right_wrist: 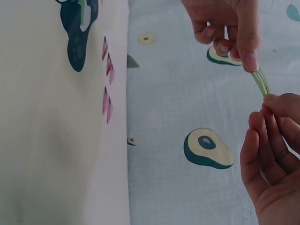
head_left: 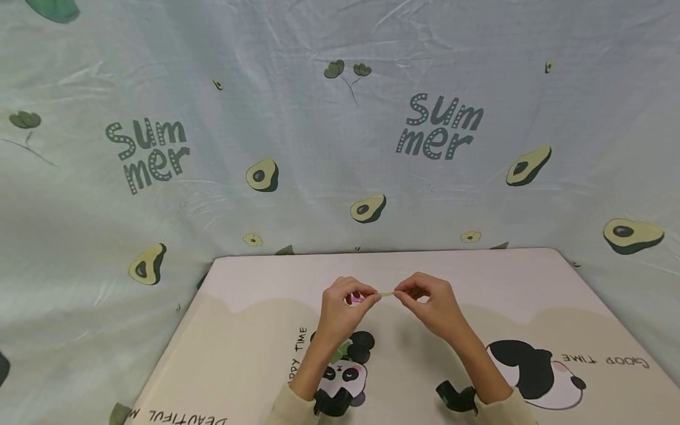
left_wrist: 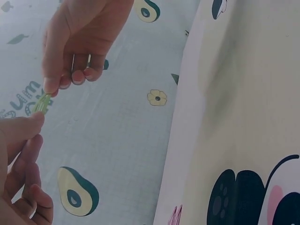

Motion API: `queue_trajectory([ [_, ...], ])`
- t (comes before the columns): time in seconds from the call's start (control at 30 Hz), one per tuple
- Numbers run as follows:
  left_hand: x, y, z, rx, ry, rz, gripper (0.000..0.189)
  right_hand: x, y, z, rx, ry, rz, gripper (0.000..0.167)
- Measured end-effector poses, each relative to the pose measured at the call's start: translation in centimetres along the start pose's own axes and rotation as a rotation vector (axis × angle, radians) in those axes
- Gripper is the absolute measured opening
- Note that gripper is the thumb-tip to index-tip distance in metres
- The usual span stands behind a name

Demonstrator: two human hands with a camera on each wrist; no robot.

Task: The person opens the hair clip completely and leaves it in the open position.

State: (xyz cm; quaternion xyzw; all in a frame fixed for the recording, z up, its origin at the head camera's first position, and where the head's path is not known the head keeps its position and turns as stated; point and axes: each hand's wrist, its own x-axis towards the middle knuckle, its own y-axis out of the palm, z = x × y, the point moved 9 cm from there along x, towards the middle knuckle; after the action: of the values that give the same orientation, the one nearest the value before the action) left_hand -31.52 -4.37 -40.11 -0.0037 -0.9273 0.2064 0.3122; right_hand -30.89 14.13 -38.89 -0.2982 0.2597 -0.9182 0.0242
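Note:
A slim green hair clip [head_left: 386, 293] is stretched between my two hands above the far part of the table. My left hand [head_left: 340, 310] pinches one end between thumb and forefinger. At the other end, the thumb and forefinger of my right hand [head_left: 434, 304] pinch it too. Thin lengthwise strands of the green hair clip [right_wrist: 261, 83] show between the fingertips in the right wrist view, slightly bowed. Several pink hair clips [right_wrist: 108, 105] lie near the table's far edge; in the head view they are partly hidden behind my left hand.
The table [head_left: 255, 383] has a cream and pink cover printed with pandas and lettering. Behind its far edge hangs a pale curtain [head_left: 319, 130] with avocado prints. Black wrist-camera mounts [head_left: 333, 404] sit at both wrists.

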Motion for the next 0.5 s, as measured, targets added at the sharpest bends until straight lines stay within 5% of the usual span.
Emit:
queue_trajectory([
  [0.5, 0.0, -0.2, -0.6, 0.014, 0.038, -0.02, 0.007, -0.2, -0.3, 1.3, -0.09, -0.106, -0.037, 0.016],
])
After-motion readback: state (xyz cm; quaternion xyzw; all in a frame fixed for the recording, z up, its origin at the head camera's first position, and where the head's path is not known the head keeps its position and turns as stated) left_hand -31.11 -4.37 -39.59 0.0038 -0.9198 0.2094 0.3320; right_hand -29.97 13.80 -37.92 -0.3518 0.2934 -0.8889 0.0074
